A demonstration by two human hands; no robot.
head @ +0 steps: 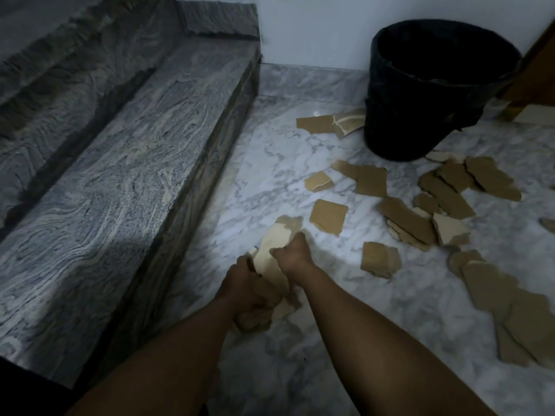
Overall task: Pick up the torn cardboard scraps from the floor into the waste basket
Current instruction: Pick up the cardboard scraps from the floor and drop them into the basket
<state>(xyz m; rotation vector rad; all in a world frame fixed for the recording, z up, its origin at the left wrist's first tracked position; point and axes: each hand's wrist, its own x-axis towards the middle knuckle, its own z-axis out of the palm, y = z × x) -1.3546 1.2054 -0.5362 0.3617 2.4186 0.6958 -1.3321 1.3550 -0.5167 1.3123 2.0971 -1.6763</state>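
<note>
Gripping a bundle of torn cardboard scraps [271,247] low over the marble floor [270,175], a person crouches beside a grey granite step [135,181]. The bundle's long axis runs away from the person and leans slightly right. Its far tip points toward the white wall [315,31], and its pale face is turned up.

The left hand [243,288] clasps the near end, fingers curled round the cardboard. The right hand [292,255] holds the bundle farther up along its right edge, fingers clamped on it and knuckles uppermost. Both bare forearms reach in from the bottom of the frame and converge on the bundle, the left arm nearer the step. Blur softens both hands.

More brown scraps lie scattered on the floor to the right. A squarish piece [329,216] sits just beyond the right hand, and a loose heap [444,199] lies farther right. Two pieces [330,121] lie at the foot of the black waste basket [420,130]. The basket stands upright near the wall, well apart from the hands.
</note>
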